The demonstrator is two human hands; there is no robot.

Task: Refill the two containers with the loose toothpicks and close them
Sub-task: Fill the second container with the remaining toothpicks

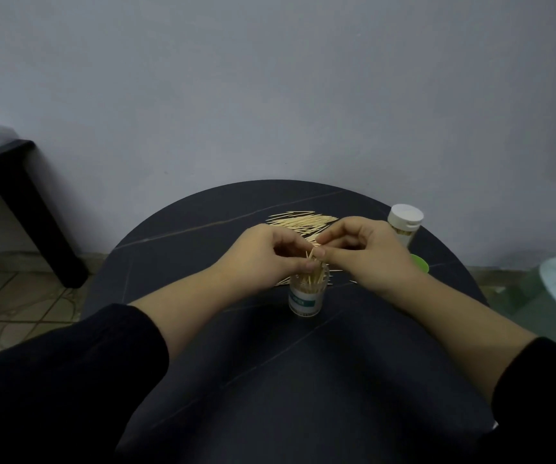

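Left hand (pixel 266 252): fingers curled inward, tips pinched on a few thin wooden toothpicks (pixel 310 256) above the open jar (pixel 307 293). Right hand (pixel 363 252): thumb and forefinger pressed together on the same small bunch, remaining fingers loosely bent. The two hands meet fingertip to fingertip directly over the jar mouth. Both forearms bare; black sleeves (pixel 69 380) pushed back toward the elbows.

Jar: small clear plastic cylinder, upright, uncapped, white label with a teal band, lettering too blurred to read. Pale sticks stand inside it, slightly splayed, some tips rising above the rim. It sits near the centre of the surface (pixel 236 363), which is round, dark, matte, with thin pale vein lines like stone.

Loose pile (pixel 300 221): slender, straight, light-wood sticks, lying flat and roughly parallel, at 12 o'clock from the jar, partly hidden behind the hands. A few strays lie beside the jar base at 3 and 9 o'clock.

Second jar (pixel 404 226): at 2 o'clock, near the surface edge, upright, white flip-top cap on, sticks visible through its clear wall. Green lid (pixel 420 262): smooth, round, at 3 o'clock, mostly hidden behind the right wrist.

Beyond: plain grey wall (pixel 270 78); black table leg (pixel 35 212) at 9 o'clock, on tiled floor.
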